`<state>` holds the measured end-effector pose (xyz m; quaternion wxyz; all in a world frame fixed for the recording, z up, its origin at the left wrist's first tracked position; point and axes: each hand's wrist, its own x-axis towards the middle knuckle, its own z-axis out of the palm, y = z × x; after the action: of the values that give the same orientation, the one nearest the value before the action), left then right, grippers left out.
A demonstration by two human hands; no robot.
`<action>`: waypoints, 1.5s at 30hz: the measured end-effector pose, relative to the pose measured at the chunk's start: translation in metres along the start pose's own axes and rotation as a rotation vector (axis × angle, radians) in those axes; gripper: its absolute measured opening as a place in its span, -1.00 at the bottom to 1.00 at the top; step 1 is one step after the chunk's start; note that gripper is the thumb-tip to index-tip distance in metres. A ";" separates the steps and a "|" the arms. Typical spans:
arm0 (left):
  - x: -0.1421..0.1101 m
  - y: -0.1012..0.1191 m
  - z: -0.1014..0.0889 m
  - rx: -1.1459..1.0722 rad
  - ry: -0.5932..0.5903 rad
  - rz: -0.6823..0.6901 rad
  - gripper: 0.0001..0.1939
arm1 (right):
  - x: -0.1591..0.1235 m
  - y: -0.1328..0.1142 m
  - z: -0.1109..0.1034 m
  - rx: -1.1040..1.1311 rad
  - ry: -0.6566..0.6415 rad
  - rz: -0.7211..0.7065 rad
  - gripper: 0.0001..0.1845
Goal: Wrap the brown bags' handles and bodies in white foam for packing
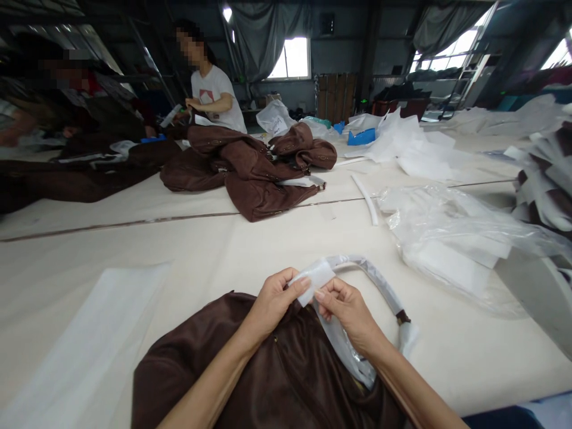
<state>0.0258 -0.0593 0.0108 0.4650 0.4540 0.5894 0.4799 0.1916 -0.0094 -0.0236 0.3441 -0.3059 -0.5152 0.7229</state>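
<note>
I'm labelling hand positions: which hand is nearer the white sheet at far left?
Left. The left hand is right of the white sheet, apart from it; the right hand is farther right.

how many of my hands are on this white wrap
2: your left hand grips the left side of the white wrap, and your right hand pinches its lower right edge. Neither is hidden.

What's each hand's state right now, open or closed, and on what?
Left hand: closed, thumb and fingers pinching the white wrap piece.
Right hand: closed, fingers at the same piece's lower edge.
</note>
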 end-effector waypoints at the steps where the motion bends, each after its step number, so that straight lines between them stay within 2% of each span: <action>1: -0.001 0.000 0.000 -0.027 -0.007 -0.005 -0.58 | -0.001 -0.001 0.000 0.006 -0.029 -0.005 -0.66; 3: -0.002 0.000 -0.001 -0.089 -0.025 -0.017 -0.58 | 0.000 -0.002 0.000 0.021 -0.066 -0.006 -0.69; 8: -0.004 0.003 -0.003 -0.208 -0.085 -0.069 -0.62 | 0.009 0.000 0.009 0.062 -0.062 0.016 -0.72; 13: -0.003 0.007 -0.001 -0.224 -0.151 -0.119 -0.56 | 0.020 0.001 0.015 0.054 -0.074 0.043 -0.67; 21: 0.001 0.007 -0.001 -0.217 -0.185 -0.132 -0.55 | 0.021 0.003 0.013 0.022 -0.025 -0.026 -0.66; 25: 0.003 0.006 -0.004 -0.220 -0.211 -0.126 -0.53 | 0.023 0.003 0.015 -0.010 0.007 -0.043 -0.77; 27: 0.003 0.005 -0.004 -0.221 -0.225 -0.136 -0.45 | 0.024 0.005 0.015 -0.027 0.034 -0.029 -0.80; 31: 0.005 0.003 -0.002 -0.220 -0.223 -0.171 -0.26 | 0.027 0.011 0.015 0.009 0.055 -0.005 -0.74; 34: 0.008 0.004 0.003 -0.195 -0.296 -0.124 -0.36 | 0.032 0.014 0.015 0.078 0.109 -0.010 -0.71; 37: 0.011 0.005 0.006 -0.183 -0.246 -0.101 -0.35 | 0.034 0.013 0.013 0.026 0.162 0.087 -0.65; 39: 0.010 0.004 0.006 -0.183 -0.163 -0.118 -0.29 | 0.024 0.005 0.009 -0.020 0.178 0.114 -0.63; 41: 0.010 0.002 0.005 -0.176 -0.094 -0.127 -0.29 | 0.001 -0.007 -0.001 -0.101 0.199 0.067 -0.61; 45: 0.012 0.002 -0.001 -0.129 0.040 -0.084 -0.33 | -0.079 -0.027 -0.039 -0.446 0.302 -0.002 -0.51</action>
<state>0.0233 -0.0473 0.0113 0.5010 0.3881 0.5851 0.5060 0.2728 -0.0465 -0.0015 0.3420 -0.4780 -0.6048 0.5374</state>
